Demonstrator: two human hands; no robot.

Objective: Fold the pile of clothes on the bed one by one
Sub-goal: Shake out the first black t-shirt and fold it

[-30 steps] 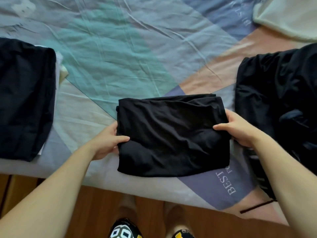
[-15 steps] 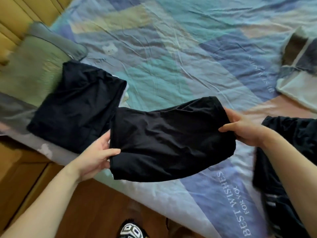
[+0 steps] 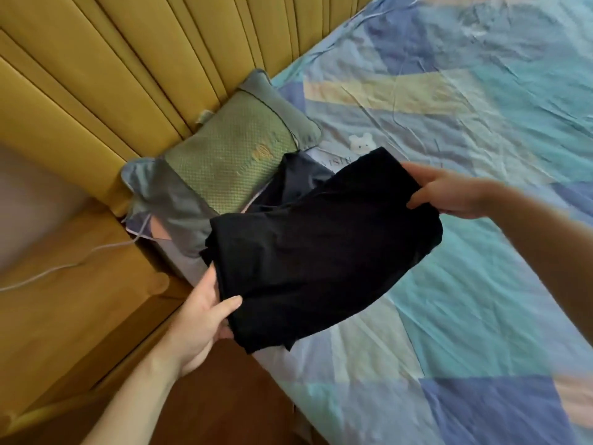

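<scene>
Both hands have carried the folded black garment (image 3: 324,261) up off the bed and over toward the pillow.

Left hand (image 3: 202,319) pinches the near short end, thumb on top and fingers under; right hand (image 3: 449,194) pinches the far short end the same way. The cloth hangs between them in the air, sagging in the middle. Its long side runs from the left hand, low and close, up to the right hand, farther out over the bed sheet (image 3: 465,316). Just under and behind it lies a dark folded stack (image 3: 288,181), touching the green pillow (image 3: 231,155). That stack looks like where this piece should go, so it needs to come down flat on top. The left hand is nearer to it.
</scene>
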